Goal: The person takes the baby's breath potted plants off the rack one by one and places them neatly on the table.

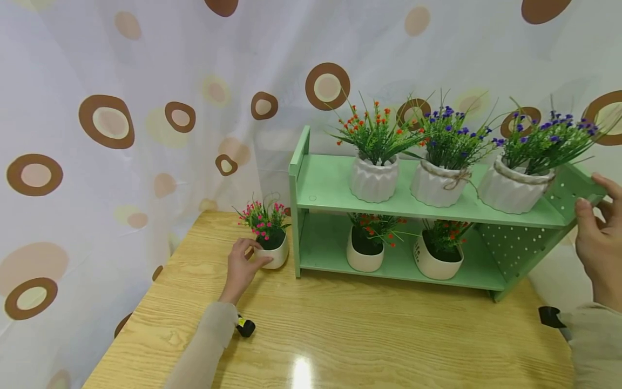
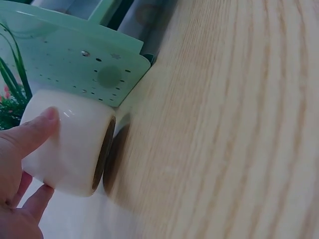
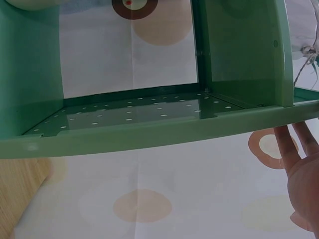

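Observation:
On the left of the head view, my left hand (image 1: 241,267) pinches a small white pot with pink flowers (image 1: 273,255) between thumb and fingers. The left wrist view shows the same white pot (image 2: 70,144) from below, its base tipped toward the camera with a shadow on the table next to it. It stands close to the left end of a green two-tier shelf (image 1: 311,189). At the shelf's upper right end, my right hand (image 1: 602,237) holds the side panel, thumb near the front edge. In the right wrist view, fingers (image 3: 286,147) meet that panel's edge.
Three ribbed white pots (image 1: 374,178) with orange and purple flowers stand on the upper tier. Two smaller white pots (image 1: 365,256) with red flowers sit below. The wooden table (image 1: 364,335) ends near the shelf's right side. A patterned curtain (image 1: 146,70) hangs behind.

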`<state>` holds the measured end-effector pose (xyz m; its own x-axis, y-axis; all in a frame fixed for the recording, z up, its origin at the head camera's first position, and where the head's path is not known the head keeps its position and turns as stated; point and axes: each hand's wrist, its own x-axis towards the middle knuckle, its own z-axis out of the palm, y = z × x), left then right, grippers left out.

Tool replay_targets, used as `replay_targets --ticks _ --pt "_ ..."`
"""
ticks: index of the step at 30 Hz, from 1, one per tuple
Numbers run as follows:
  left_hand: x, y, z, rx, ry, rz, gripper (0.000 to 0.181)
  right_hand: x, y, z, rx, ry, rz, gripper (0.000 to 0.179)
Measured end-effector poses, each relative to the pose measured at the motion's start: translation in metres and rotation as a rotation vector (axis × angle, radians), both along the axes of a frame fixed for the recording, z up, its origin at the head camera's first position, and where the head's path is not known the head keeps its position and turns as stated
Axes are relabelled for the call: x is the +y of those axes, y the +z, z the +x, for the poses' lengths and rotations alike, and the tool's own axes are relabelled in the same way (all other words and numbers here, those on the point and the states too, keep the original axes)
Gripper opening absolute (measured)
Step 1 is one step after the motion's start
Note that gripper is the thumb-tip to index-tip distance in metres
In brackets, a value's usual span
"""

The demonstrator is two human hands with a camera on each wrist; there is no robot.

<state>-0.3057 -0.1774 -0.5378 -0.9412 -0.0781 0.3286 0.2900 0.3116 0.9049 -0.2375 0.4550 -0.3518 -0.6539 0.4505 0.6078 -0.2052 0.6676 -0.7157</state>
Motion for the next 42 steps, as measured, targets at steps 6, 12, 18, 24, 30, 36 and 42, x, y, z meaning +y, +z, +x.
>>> replay_targets --ticks 6,12,18,24,30,36,42 --pt "-0.001 0.005 0.006 0.006 -0.030 -0.014 0.030 0.000 0.000 0.000 0.014 0.009 0.011 0.046" --pt "-0.005 -0.012 0.000 0.056 -0.019 -0.026 0.032 -0.001 -0.001 0.000 0.005 0.013 0.015 0.047" --pt "-0.003 -0.014 -0.002 0.058 -0.017 -0.020 0.033 -0.001 -0.001 0.001 0.025 0.003 0.014 0.046" --pt "-0.003 -0.015 -0.002 0.049 -0.006 -0.025 0.033 -0.001 -0.001 0.001 0.006 0.001 -0.001 0.047" --pt "-0.004 -0.010 0.005 0.063 0.012 -0.044 0.036 -0.001 -0.001 0.002 0.014 0.003 0.018 0.047" --pt "-0.007 0.012 0.017 0.195 0.062 -0.020 0.040 -0.004 0.000 0.002 0.041 0.004 0.029 0.046" --pt "0.002 0.055 0.034 0.420 0.082 -0.037 0.040 -0.003 -0.001 0.001 0.031 -0.007 0.028 0.047"
